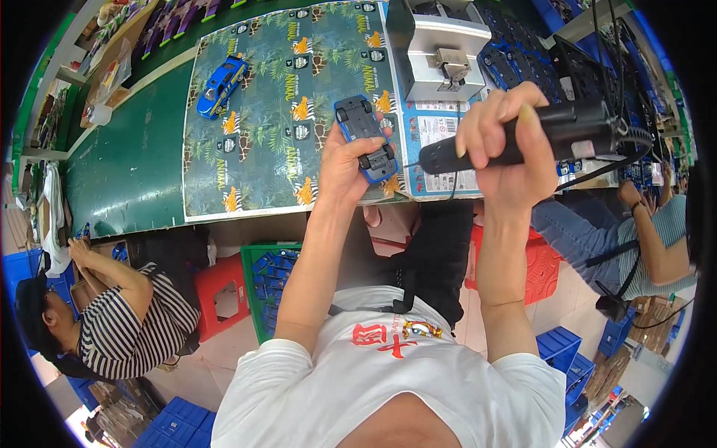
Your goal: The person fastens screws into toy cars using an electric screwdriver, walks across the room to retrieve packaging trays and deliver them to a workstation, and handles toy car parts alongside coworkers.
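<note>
A blue die-cast-style toy car [358,118], underside up, is held over the green counter [123,175] near its front edge; it looks light, stiff and smooth, best gripped by its long sides; the left hand [345,158] clasps it, thumb across the underside, other fingers mostly hidden; the right hand [509,140] has fingers curled around a black electric screwdriver [571,131], its tip near the car; another blue toy car [222,86] rests by the printed sheet's [261,134] left edge.
</note>
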{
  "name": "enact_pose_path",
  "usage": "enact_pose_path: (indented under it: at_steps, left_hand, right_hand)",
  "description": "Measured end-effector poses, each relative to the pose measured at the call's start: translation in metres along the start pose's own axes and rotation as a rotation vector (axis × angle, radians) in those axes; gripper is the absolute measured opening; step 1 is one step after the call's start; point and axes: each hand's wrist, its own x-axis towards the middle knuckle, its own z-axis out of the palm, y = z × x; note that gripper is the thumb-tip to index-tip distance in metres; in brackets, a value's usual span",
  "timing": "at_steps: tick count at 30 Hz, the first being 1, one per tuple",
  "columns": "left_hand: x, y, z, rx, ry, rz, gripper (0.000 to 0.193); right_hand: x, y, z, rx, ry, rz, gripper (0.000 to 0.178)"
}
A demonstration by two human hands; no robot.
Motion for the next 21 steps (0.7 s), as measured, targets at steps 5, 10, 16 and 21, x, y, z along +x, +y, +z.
enact_pose_path:
  at_steps: [5,10,16,21]
  left_hand:
    - [0.000,0.000,0.000,0.018,-0.006,0.008,0.056]
    - [-0.001,0.001,0.002,-0.005,0.012,0.002,0.055]
    - [-0.002,0.002,0.006,-0.036,0.029,-0.043,0.054]
    - [-0.001,0.006,0.009,-0.040,0.027,-0.096,0.053]
  right_hand:
    - [-0.005,0.014,0.018,-0.026,0.021,0.029,0.016]
    - [-0.007,0.028,0.024,0.024,0.103,0.046,0.017]
    - [-0.007,0.036,0.024,-0.166,-0.093,0.158,0.022]
    - [-0.012,0.037,0.026,0.010,-0.166,0.142,0.024]
